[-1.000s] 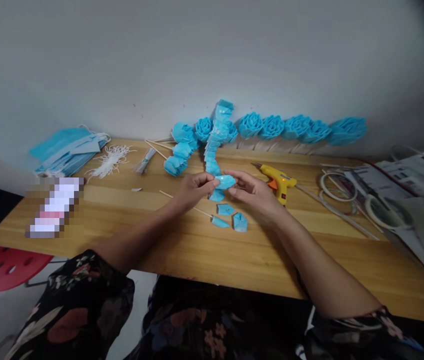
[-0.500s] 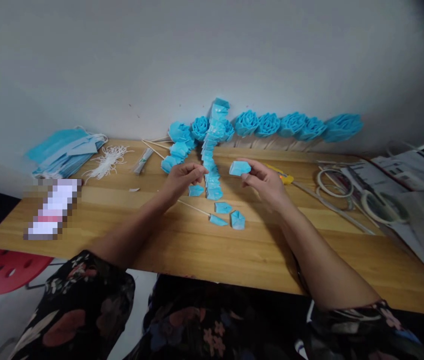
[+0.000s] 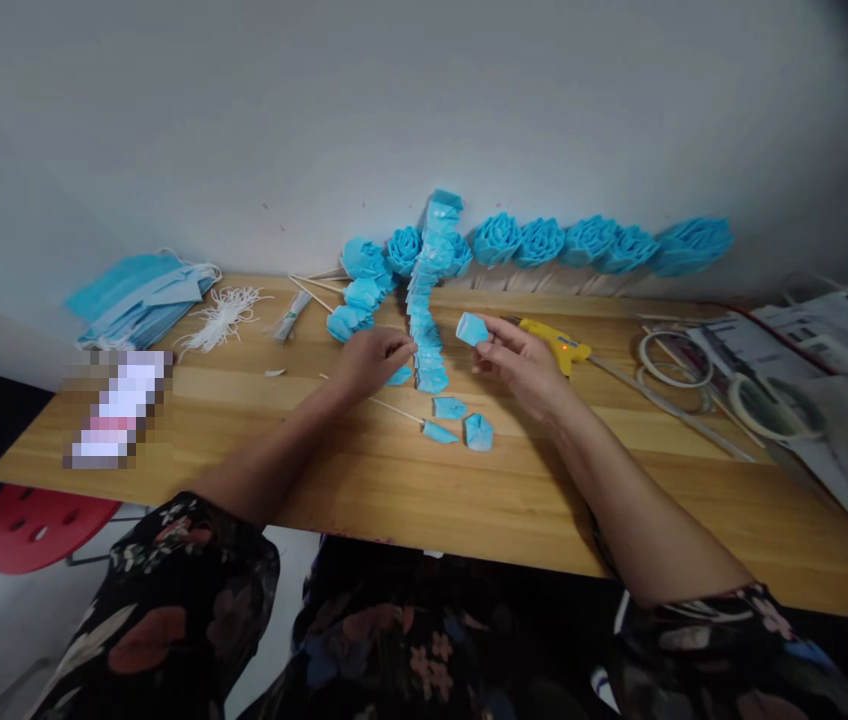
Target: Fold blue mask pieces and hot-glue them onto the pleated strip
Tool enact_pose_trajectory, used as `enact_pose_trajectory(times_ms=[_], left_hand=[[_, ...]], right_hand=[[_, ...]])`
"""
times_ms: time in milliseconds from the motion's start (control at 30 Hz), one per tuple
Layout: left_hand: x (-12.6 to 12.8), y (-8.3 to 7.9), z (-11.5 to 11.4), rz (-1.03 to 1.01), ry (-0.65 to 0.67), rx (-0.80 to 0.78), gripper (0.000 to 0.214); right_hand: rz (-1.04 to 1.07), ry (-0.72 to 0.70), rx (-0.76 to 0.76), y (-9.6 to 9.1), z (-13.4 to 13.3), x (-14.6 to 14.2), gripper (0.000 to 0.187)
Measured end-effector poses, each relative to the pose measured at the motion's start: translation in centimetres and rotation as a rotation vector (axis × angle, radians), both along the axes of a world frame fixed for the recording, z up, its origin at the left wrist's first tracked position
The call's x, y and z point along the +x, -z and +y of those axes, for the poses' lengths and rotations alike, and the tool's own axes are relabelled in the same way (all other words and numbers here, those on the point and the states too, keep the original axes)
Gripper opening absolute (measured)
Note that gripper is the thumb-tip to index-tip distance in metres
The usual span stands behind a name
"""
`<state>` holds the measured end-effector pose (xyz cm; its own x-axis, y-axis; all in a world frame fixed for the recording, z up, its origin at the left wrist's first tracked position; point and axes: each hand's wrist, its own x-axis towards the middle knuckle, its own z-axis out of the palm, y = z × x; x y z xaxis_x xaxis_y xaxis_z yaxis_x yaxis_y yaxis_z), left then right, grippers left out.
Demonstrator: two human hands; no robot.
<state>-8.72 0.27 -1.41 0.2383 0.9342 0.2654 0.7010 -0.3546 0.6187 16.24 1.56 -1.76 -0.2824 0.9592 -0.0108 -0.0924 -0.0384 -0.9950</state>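
My right hand (image 3: 527, 368) pinches a folded light-blue petal (image 3: 472, 329) between thumb and fingers, above the table. Left of it, my left hand (image 3: 373, 360) has its thumb and fingertips pressed together. Whatever it may hold is too small to make out. Between the hands runs a long overlapping row of blue petals (image 3: 428, 335), which the left fingertips nearly meet in the view. In front lie a loose folded petal (image 3: 449, 407), another wider petal (image 3: 478, 432) and a thin stick tipped with a rolled blue piece (image 3: 439, 431). Another petal (image 3: 399, 375) shows partly beneath the left hand.
Finished blue roses (image 3: 542, 243) line the wall. A yellow glue gun (image 3: 560, 345) lies behind my right hand. Tape rolls (image 3: 675, 358) and papers are at right. On the left are blue face masks (image 3: 140, 300), white cords (image 3: 225, 318) and a blurred-out phone (image 3: 122, 405).
The view has shifted slightly. My right hand has turned the held petal to a steeper tilt. My left hand stays pinched near the petal row.
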Motion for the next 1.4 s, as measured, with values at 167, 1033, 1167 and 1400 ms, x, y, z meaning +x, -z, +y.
enact_pose_trajectory(times_ms=[167,1033,1167,1400], left_hand=[[0.0,0.1,0.1,-0.001,-0.022,0.022,0.031],[1.2,-1.6,-1.0,-0.495,0.048,-0.347,0.032],[1.4,-1.4,-1.1,-0.609,0.054,-0.386,0.019],[0.9,-1.6,-0.6,-0.756,-0.087,-0.358,0.018]], right_hand=[[-0.09,-0.025,0.036,0.9,0.2,-0.4,0.051],[-0.123,-0.137,0.018,-0.8,-1.1,-1.4,0.054],[-0.151,-0.129,0.032,-0.6,-1.5,-1.8,0.054],[-0.433,-0.103,0.176,-0.9,0.3,-0.2,0.038]])
